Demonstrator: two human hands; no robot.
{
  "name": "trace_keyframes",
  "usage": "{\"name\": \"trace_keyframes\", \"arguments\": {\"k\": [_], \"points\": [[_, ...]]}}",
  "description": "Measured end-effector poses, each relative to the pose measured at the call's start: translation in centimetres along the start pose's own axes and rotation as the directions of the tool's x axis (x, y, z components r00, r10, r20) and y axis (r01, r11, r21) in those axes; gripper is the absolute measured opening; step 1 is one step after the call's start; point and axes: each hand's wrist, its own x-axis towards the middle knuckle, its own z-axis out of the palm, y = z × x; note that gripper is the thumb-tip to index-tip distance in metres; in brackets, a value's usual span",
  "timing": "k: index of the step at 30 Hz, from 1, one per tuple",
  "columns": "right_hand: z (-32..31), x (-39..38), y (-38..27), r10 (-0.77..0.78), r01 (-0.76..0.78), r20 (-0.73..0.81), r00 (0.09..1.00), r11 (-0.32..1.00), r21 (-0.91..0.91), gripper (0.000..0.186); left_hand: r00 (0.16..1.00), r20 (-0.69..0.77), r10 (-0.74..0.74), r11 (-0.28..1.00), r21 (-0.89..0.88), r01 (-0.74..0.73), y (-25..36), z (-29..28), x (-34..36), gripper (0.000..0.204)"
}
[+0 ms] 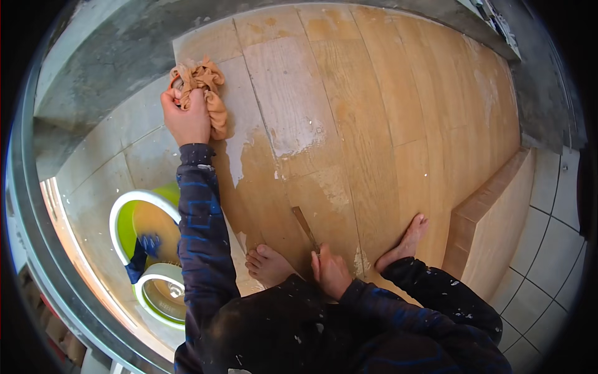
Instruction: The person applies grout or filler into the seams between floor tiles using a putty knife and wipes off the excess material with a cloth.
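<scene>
My left hand grips a bunched peach-orange rag at the upper left of the wood-look floor, with something small and reddish partly hidden among its folds. In my right hand, near my bare feet, is a long flat metal scraper, its blade angled up and to the left just above or on the boards. Uneven wet or whitish patches mark the boards around and between my hands.
A green-and-white spin mop bucket with a blue cloth stands at the left. A raised wooden block lies at the right beside grey tiles. Grey concrete ledges border the back and upper left, and a metal track runs along the left.
</scene>
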Motion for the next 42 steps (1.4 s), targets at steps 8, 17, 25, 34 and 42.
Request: {"name": "trace_keyframes", "arguments": {"k": [8,17,25,34,42], "points": [[-5.4,-6.9,2.2,0.08,-0.076,0.346,0.935,0.997,-0.025,0.027,1.0,-0.005,0.019,1.0,0.016,-0.019,-0.5,0.9,-1.4,0.027],[-13.8,10.1,2.5,-0.571,0.581,0.197,0.797,0.636,-0.508,0.017,0.99,0.01,0.139,0.982,0.128,-0.14,0.1,0.7,-1.1,0.027],[-16.6,17.4,-0.9,-0.635,0.745,0.452,0.626,0.318,-0.586,0.011,0.985,0.041,0.171,0.969,0.172,-0.175,0.1,0.4,-0.9,0.027],[-20.9,19.5,1.5,-0.599,0.766,0.513,0.614,0.297,-0.57,0.016,0.985,0.055,0.166,0.968,0.182,-0.173,-0.1,0.5,-1.0,0.028],[-26.9,18.8,5.4,-0.511,0.664,0.467,0.722,0.323,-0.674,0.013,0.946,0.165,0.28,0.895,0.312,-0.319,-1.6,0.2,0.2,0.031]]}}
